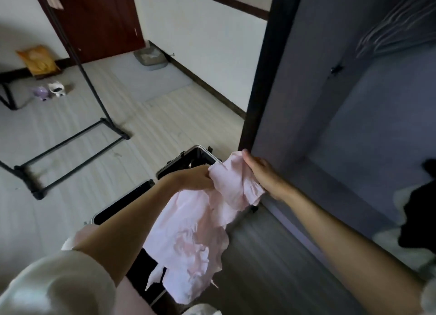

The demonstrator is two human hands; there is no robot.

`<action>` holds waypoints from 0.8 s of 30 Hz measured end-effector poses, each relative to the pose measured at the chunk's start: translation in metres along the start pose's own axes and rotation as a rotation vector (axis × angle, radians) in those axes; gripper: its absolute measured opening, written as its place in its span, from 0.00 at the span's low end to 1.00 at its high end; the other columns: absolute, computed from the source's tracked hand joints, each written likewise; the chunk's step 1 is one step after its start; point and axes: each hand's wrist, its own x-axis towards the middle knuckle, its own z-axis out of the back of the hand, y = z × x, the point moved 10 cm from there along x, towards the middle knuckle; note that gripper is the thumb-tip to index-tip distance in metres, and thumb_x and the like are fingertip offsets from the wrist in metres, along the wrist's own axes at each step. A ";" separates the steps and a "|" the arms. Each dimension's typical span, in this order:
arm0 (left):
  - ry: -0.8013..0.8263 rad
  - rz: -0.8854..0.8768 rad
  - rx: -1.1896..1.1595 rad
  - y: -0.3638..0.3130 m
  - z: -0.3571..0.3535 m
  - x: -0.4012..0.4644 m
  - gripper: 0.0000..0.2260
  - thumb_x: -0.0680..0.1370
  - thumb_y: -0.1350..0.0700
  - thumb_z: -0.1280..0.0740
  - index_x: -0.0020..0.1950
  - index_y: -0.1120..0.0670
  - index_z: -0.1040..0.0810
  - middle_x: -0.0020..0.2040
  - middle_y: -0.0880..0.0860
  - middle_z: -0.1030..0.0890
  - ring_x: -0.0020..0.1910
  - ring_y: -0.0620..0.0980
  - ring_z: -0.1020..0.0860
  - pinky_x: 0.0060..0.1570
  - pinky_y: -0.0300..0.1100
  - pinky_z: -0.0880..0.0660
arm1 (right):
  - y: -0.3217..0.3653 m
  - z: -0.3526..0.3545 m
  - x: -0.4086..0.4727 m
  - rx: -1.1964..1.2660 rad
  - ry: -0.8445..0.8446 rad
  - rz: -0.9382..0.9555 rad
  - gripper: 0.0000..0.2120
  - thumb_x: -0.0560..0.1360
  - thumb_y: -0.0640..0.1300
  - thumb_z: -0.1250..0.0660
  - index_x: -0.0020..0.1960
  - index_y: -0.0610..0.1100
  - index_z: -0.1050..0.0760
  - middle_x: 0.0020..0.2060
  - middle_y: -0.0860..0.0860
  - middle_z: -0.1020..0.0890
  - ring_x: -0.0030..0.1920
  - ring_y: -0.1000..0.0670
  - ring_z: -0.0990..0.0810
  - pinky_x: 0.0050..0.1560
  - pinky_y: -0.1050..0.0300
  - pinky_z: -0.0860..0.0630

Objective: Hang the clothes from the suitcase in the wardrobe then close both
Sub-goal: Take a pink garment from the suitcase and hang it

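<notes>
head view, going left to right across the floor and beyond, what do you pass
Orange paper bag → purple and white ceramic figures → black metal rack base → grey litter tray → pale pink garment → dark open wardrobe

pale pink garment (195,239) hangs crumpled over the open black suitcase (188,158) (wardrobe (354,125) open).

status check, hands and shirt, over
Left hand and right hand both grip pink shirt. Shirt above open suitcase, unhung. Wardrobe open, nothing blocking.
</notes>
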 end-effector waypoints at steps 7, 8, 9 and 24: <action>-0.050 -0.036 -0.356 -0.103 -0.090 0.017 0.04 0.78 0.60 0.36 0.49 0.56 0.22 0.45 0.52 0.19 0.43 0.49 0.20 0.48 0.44 0.22 | -0.101 0.126 -0.109 0.331 -0.277 -0.229 0.23 0.80 0.57 0.53 0.51 0.44 0.25 0.44 0.45 0.19 0.41 0.49 0.22 0.47 0.54 0.24; -0.072 -0.032 -0.408 -0.117 -0.094 0.019 0.04 0.78 0.60 0.36 0.50 0.57 0.22 0.45 0.53 0.19 0.43 0.50 0.19 0.48 0.44 0.22 | -0.107 0.134 -0.118 0.356 -0.278 -0.226 0.21 0.80 0.58 0.52 0.50 0.47 0.25 0.44 0.47 0.20 0.44 0.49 0.21 0.50 0.51 0.25; -0.104 -0.035 -0.462 -0.128 -0.094 0.021 0.06 0.78 0.59 0.36 0.51 0.59 0.22 0.44 0.54 0.19 0.42 0.50 0.20 0.47 0.44 0.21 | -0.112 0.142 -0.125 0.359 -0.262 -0.213 0.19 0.79 0.59 0.49 0.51 0.48 0.26 0.45 0.48 0.20 0.46 0.49 0.21 0.52 0.51 0.25; 0.003 -0.329 -0.890 -0.348 -0.089 0.072 0.09 0.79 0.57 0.39 0.57 0.58 0.25 0.44 0.54 0.19 0.40 0.49 0.19 0.36 0.39 0.20 | -0.042 0.326 -0.194 0.131 -0.757 0.014 0.11 0.78 0.47 0.38 0.39 0.47 0.23 0.38 0.46 0.22 0.41 0.48 0.24 0.41 0.57 0.31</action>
